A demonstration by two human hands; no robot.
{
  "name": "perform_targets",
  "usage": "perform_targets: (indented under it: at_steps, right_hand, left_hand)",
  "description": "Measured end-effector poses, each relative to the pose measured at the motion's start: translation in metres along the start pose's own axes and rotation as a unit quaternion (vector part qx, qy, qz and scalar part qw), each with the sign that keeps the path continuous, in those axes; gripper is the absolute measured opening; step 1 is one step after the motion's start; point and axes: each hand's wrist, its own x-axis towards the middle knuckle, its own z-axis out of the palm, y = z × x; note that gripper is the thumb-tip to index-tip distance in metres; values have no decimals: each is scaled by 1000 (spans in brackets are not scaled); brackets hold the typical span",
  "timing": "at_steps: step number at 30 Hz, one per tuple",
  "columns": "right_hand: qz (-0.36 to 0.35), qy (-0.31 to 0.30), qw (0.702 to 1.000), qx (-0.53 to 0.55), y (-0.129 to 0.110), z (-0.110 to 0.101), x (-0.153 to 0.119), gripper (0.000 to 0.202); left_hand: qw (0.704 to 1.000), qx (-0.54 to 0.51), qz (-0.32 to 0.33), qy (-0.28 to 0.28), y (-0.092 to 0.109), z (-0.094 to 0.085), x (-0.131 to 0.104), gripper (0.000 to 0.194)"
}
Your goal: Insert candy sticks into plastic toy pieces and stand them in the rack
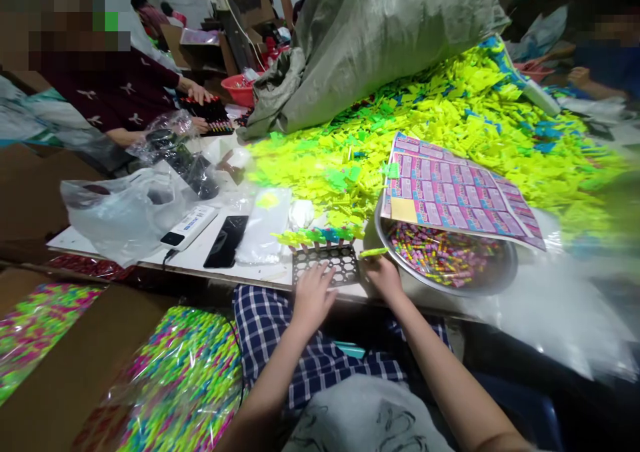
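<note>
Head view: the left hand [313,295] spreads over a dark, hole-patterned rack [340,265]; the right hand [384,277] pinches a slim yellow-green plastic piece [373,253].

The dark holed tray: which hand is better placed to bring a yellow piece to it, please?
Probably the right hand: it holds a yellow piece beside the tray, while the left hand lies over the tray.

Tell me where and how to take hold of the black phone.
I'd take the phone by its near short end, pinching both long sides, coming from the front edge of the white table. It lies flat and slim, with that end nearest the edge; the clear bags crowd its right side, so that side probably needs care.
</note>
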Motion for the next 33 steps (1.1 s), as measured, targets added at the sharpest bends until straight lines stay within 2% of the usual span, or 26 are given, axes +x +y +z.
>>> perform_targets:
  at_steps: [4, 9, 15, 33]
  right_hand:
    - [-14, -4, 1000, 2, 8, 14, 16, 22]
    - [-37, -9, 999, -5, 17, 23, 21, 20]
    - [-66, -22, 997, -16, 21, 24, 20, 17]
    - [-107, -37, 993, -33, 10, 24, 21, 18]
  left_hand:
    - [999, 39, 9, -5, -5, 5, -2, 43]
    - [999, 52, 11, -8, -5, 6, -1, 43]
    - [998, 59, 15, 1, -5, 8, -1, 42]
    - [996, 82, 1, -19, -4, 9, 2, 41]
